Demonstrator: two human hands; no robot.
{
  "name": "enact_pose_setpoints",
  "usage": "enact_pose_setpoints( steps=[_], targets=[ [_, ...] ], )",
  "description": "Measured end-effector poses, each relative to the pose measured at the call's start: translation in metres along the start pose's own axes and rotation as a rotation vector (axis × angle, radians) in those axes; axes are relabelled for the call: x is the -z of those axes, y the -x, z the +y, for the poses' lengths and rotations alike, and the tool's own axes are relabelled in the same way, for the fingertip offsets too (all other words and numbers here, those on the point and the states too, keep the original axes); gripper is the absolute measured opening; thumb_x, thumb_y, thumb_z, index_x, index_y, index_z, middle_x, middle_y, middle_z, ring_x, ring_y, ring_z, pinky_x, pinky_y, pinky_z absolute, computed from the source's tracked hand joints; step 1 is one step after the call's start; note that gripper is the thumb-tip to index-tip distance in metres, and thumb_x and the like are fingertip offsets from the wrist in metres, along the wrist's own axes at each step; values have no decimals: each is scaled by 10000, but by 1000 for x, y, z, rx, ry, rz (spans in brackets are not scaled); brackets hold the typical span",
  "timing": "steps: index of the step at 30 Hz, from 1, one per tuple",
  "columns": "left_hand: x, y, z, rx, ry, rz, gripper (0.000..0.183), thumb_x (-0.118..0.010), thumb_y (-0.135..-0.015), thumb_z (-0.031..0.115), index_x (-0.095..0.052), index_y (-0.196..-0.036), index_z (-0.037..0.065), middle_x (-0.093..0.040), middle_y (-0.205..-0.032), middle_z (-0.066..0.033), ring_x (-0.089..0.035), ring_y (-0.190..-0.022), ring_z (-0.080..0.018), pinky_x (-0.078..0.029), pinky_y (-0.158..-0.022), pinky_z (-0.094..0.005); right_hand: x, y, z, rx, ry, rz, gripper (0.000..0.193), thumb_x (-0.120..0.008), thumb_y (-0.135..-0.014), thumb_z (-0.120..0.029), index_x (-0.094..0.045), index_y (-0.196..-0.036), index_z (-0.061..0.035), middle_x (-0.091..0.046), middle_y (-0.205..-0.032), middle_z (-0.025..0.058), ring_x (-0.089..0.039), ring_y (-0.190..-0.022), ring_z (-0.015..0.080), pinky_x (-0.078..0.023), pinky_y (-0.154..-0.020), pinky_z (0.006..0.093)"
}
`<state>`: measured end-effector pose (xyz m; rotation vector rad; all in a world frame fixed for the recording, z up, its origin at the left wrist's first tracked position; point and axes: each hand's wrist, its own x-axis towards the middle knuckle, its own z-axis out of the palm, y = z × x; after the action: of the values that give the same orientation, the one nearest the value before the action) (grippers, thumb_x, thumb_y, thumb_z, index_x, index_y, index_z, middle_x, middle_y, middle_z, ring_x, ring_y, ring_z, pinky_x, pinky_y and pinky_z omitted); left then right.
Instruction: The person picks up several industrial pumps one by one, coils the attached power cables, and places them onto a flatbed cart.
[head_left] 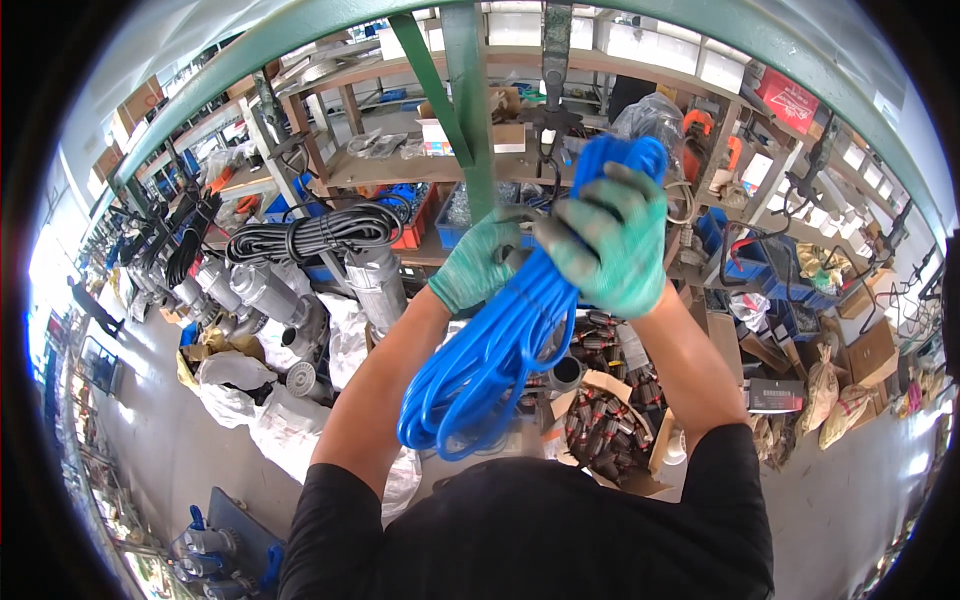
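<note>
A long bundled coil of blue cable (490, 350) slants across the middle, its looped end low on the left and its other end up at the right. My right hand (610, 245), in a green work glove with dark fingertips, is wrapped round the upper part of the coil and slightly blurred. My left hand (480, 265), gloved alike, is closed against the coil's left side; what its fingertips pinch is hidden. Just beyond the hands rises a green metal post (468, 120). Under the coil stands a grey cylindrical part (566, 373), partly covered.
To the left, a coil of black cable (315, 235) rests on grey metal pumps (265, 290). Below my right arm, a cardboard box (603, 430) holds many dark parts. Shelves (350, 170) with bins stand ahead. Hooks (550, 110) hang from the green overhead rail. A distant person (95, 305) is at far left.
</note>
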<state>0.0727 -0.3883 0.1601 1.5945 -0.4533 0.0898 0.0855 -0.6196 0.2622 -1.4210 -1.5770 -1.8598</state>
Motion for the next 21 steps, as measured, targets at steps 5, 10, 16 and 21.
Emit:
enact_pose_setpoints(
  steps=[5, 10, 16, 21],
  targets=[
    [4, 3, 7, -502, -499, 34, 288, -690, -951, 227, -713, -1098, -19, -629, -1341, -152, -621, -1212, -285, -513, -1005, -401, 19, 30, -11, -26, 121, 45, 454, -904, -715, -418, -631, -1063, -316, -570, -1008, -42, -560, -1001, 216, -435, -1110, 580],
    [-4, 0, 0, -358, -251, -39, 365, -737, -944, 250, -687, -1230, 29, -601, -1405, -164, -592, -1281, -277, -482, -1084, -403, 29, 39, 35, -91, 178, -83, 546, -807, -657, -157, -631, -1159, -275, -568, -1083, 4, -564, -1020, 248, -426, -1073, 604],
    [-22, 10, 6, -178, -27, 223, 506, -764, -927, 233, -625, -1395, 102, -611, -1413, -143, -574, -1328, -264, -458, -1144, -416, 5, 13, 61, -274, 121, -429, 456, -783, -721, -159, -688, -1168, -164, -663, -1021, 94, -678, -937, 340, -537, -847, 482],
    [20, 16, -30, -176, -44, 218, 521, -666, -1013, 250, -512, -1489, 102, -594, -1440, -117, -608, -1246, -248, -483, -1105, -399, -21, -11, 73, -302, -102, -1013, 574, -858, -722, -303, -692, -1249, -147, -721, -1063, 149, -721, -948, 363, -569, -833, 471]
  ],
)
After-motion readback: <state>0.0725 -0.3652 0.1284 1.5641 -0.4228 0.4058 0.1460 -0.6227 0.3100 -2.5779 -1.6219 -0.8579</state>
